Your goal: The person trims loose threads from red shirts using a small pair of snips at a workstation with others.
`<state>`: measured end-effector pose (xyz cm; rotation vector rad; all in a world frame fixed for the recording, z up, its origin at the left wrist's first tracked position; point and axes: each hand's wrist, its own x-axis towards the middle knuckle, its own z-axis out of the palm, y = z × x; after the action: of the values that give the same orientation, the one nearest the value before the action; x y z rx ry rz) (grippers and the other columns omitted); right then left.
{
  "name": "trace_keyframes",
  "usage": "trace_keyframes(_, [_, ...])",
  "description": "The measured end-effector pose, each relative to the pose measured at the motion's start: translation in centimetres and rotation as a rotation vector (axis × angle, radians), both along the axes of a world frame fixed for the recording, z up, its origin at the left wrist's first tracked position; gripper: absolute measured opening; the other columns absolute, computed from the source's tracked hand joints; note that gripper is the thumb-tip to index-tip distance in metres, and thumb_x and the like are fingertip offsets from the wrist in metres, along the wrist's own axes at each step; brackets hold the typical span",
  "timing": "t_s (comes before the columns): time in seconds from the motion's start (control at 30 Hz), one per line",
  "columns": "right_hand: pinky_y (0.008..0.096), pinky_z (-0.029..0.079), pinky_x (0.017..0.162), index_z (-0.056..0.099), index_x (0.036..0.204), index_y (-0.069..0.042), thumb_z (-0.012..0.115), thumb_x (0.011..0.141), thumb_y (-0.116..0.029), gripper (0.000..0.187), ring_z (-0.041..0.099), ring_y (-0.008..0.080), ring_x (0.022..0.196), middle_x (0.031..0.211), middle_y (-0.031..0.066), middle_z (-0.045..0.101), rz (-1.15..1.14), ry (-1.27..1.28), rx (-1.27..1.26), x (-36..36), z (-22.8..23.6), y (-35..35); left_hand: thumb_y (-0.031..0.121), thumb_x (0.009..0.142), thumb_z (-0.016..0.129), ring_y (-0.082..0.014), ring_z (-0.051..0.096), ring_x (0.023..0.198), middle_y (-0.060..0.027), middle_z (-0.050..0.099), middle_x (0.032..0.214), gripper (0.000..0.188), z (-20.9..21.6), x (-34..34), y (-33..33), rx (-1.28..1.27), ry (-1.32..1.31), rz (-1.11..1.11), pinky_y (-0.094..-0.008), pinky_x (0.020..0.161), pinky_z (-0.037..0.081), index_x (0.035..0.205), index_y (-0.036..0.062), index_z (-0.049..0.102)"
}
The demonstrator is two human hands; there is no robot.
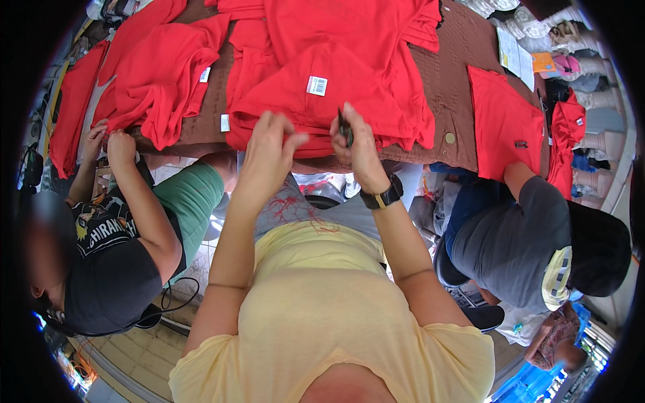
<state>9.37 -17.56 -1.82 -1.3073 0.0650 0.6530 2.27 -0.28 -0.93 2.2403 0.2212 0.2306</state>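
A red garment (336, 40) with a white label (316, 85) lies spread on a pile of red fabric in front of me. My right hand (358, 144) is closed round small dark thread snips (345, 126), their pointed end upward, at the pile's near edge. Left of it, my left hand (270, 144) is over the pile's near edge, slightly blurred. Its thumb stands apart from the bent fingers, and nothing shows in them. Loose red threads (295, 209) lie on my lap.
A brown cloth (453, 87) covers the table. At left, a person in a dark cap handles red garments (158, 87); at right, another person's arm reaches a red piece (507, 117). Papers (515, 57) lie at the far right, near several white rolls (527, 25).
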Motion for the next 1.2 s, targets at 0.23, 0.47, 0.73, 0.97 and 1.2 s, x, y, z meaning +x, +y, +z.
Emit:
trace_keyframes(0.23, [0.0234, 0.026, 0.045, 0.058, 0.080, -0.005, 0.048, 0.105, -0.044, 0.048, 0.034, 0.0050, 0.050, 0.059, -0.0046, 0.040, -0.070, -0.156, -0.106, 2.9, -4.1, 1.0, 0.011, 0.096, 0.064, -0.0224, 0.063, 0.079, -0.0116, 0.065, 0.086, 0.014, -5.6, 5.3, -0.9, -0.024, -0.230, 0.190, -0.0313, 0.071, 0.048, 0.098, 0.0003, 0.055])
trace_keyframes(0.47, [0.0223, 0.026, 0.045, 0.058, 0.081, -0.005, 0.047, 0.106, -0.045, 0.049, 0.033, 0.0037, 0.051, 0.061, -0.0054, 0.041, -0.050, -0.107, -0.068, 2.8, -3.6, 0.6, 0.005, 0.099, 0.057, -0.0084, 0.060, 0.076, -0.0062, 0.069, 0.085, 0.007, -4.3, 3.4, 3.4, -0.768, -0.062, -0.050, -0.0266, 0.067, 0.047, 0.094, 0.0019, 0.054])
trace_keyframes(0.73, [0.0225, 0.027, 0.045, 0.059, 0.082, -0.004, 0.046, 0.106, -0.044, 0.048, 0.035, 0.0039, 0.051, 0.061, -0.0046, 0.043, -0.057, -0.124, -0.097, 2.8, -3.8, 0.8, 0.014, 0.085, 0.076, -0.0298, 0.060, 0.076, -0.0142, 0.059, 0.084, 0.023, -3.2, 2.8, -1.1, 0.116, -0.191, 0.083, -0.0407, 0.069, 0.048, 0.089, -0.0014, 0.059])
trace_keyframes(0.97, [0.0224, 0.025, 0.044, 0.059, 0.084, -0.005, 0.044, 0.107, -0.043, 0.047, 0.033, 0.0039, 0.050, 0.061, -0.0053, 0.042, -0.027, -0.085, -0.016, 2.7, -3.9, 0.2, 0.008, 0.088, 0.069, -0.0347, 0.059, 0.085, -0.0134, 0.062, 0.083, 0.015, -5.2, 2.3, -1.0, -0.045, -0.158, 0.123, -0.0452, 0.076, 0.048, 0.091, -0.0011, 0.058])
trace_keyframes(1.2, [0.0223, 0.025, 0.044, 0.060, 0.085, -0.005, 0.042, 0.107, -0.041, 0.046, 0.033, 0.0038, 0.050, 0.062, -0.0051, 0.043, -0.011, -0.130, -0.041, 2.6, -4.3, 0.3, 0.005, 0.091, 0.069, -0.0214, 0.061, 0.072, -0.0119, 0.065, 0.083, 0.011, -6.2, 2.1, -1.4, 0.009, -0.293, 0.111, -0.0340, 0.067, 0.049, 0.096, -0.0011, 0.062])
